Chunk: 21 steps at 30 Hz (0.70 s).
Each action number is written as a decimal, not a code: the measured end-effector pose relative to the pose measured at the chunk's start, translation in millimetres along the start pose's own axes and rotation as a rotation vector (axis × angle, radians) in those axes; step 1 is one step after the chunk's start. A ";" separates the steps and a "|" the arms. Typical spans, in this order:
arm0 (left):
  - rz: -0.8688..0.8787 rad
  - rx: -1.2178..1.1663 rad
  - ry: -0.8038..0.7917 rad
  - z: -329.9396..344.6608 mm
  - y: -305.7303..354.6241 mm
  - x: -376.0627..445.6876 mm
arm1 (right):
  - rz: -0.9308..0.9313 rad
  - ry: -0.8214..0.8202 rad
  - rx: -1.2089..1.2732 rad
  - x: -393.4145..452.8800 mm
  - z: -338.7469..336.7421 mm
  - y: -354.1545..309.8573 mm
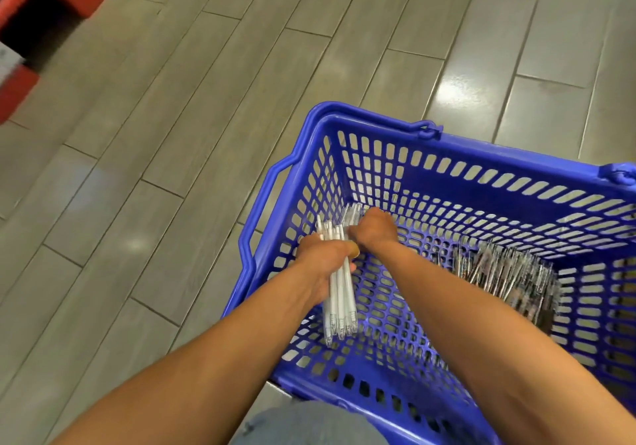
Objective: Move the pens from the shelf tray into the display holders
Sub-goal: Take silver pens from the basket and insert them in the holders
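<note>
Both my hands are down inside a blue plastic shopping basket [447, 155] that stands on the floor. My left hand [321, 255] grips a bundle of white pens [339, 293], held roughly upright with their clear tips pointing toward me. My right hand [373, 227] is curled on the top ends of more clear pens [352, 212] at the basket's left wall, right beside the bundle. A loose pile of dark and clear pens [506, 272] lies on the basket's bottom at the right.
Grey tiled floor [172, 117] surrounds the basket. A red shelf base [38, 7] with a dark opening stands at the far upper left. My knee in grey cloth [309, 424] shows at the bottom edge.
</note>
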<state>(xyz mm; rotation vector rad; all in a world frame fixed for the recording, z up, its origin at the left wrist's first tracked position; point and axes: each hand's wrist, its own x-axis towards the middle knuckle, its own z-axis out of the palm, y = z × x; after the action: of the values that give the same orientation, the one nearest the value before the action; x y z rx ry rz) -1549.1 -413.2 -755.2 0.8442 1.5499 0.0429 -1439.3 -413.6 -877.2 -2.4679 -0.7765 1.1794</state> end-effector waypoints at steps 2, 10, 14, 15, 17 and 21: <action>-0.008 -0.009 0.001 0.4 -0.6 0.3 | 0.015 0.040 -0.006 1.5 2.5 -0.9; -0.004 -0.024 -0.003 0.7 -1.9 1.0 | 0.080 0.093 -0.172 -4.1 7.8 -6.0; -0.002 -0.026 -0.005 0.2 -3.1 1.3 | 0.040 0.060 -0.065 -3.4 0.6 2.4; -0.001 -0.032 -0.006 0.1 -2.9 1.3 | 0.013 0.028 -0.033 -4.9 -3.4 6.6; -0.005 -0.047 -0.010 0.1 -2.3 1.7 | -0.032 -0.084 0.095 -13.2 -14.1 15.2; -0.061 -0.113 -0.075 0.6 0.3 -1.0 | 0.001 -0.494 0.740 -45.2 -44.9 32.8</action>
<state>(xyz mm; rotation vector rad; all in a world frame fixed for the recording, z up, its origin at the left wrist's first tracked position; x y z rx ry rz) -1548.4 -413.8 -754.3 0.7015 1.4873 0.0535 -1416.3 -468.1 -836.9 -1.5952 -0.3375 1.7187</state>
